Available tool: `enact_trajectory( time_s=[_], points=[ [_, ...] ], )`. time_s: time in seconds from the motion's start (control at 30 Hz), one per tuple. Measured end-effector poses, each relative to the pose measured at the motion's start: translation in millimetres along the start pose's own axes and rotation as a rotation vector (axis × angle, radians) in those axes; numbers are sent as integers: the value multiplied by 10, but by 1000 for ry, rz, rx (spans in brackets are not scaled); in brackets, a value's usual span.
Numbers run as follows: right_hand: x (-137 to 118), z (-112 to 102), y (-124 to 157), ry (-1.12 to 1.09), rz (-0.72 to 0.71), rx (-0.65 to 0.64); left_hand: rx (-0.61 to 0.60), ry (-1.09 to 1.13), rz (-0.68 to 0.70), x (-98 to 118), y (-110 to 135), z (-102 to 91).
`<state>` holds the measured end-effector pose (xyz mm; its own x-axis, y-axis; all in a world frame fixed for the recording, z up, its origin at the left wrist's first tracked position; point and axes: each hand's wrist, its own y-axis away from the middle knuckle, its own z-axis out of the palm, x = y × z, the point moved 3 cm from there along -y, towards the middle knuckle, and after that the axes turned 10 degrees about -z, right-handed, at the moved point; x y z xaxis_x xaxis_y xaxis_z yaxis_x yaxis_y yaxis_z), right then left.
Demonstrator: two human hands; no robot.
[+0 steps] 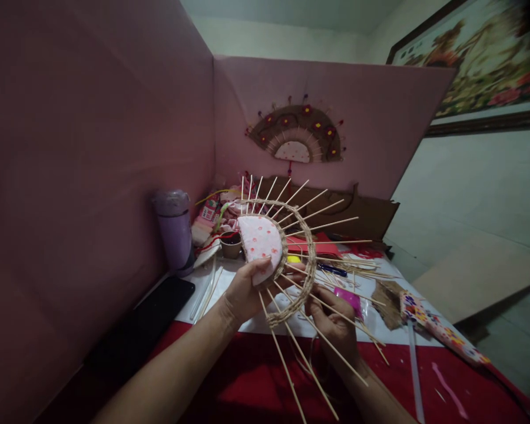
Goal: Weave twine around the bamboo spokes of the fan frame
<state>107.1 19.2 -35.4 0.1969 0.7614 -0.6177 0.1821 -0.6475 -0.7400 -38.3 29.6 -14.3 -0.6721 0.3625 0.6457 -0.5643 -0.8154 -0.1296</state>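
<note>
My left hand (244,291) grips a half-made fan frame (274,247) by its pink dotted half-round centre (259,240), held upright above the table. Thin wooden sticks radiate from the centre, and a band of woven twine (308,265) arcs across them. My right hand (333,324) sits behind the lower sticks with its fingers closed on the twine near the lower end of the band.
A purple tumbler (175,231) and a black phone (159,306) lie at the left by the pink partition. A finished brown fan (298,134) hangs on the back partition. Loose sticks, a small cup (231,244) and craft scraps litter the white sheet; a patterned paper strip (441,330) lies at right.
</note>
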Motion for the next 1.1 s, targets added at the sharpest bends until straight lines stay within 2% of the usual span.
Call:
enact_trajectory(
  time_s=[0.2, 0.4, 0.5, 0.67, 0.87, 0.97, 1.1],
  points=[
    [30, -10, 11, -52, 22, 32, 29, -4, 21, 13, 13, 7],
    [88, 55, 21, -249, 136, 129, 110, 44, 33, 46, 24, 4],
    [32, 55, -3, -268, 115, 159, 148, 53, 21, 50, 28, 6],
    [-65, 0, -44, -252, 106, 139, 199, 45, 28, 79, 52, 36],
    [2, -117, -44, -237, 79, 203, 242, 23, 25, 136, 76, 23],
    [-19, -232, -59, -160, 25, 163, 251, -20, -5, 142, 87, 15],
    [-111, -395, -94, -85, -67, 11, 276, -62, -15, 148, 113, 18]
  ],
)
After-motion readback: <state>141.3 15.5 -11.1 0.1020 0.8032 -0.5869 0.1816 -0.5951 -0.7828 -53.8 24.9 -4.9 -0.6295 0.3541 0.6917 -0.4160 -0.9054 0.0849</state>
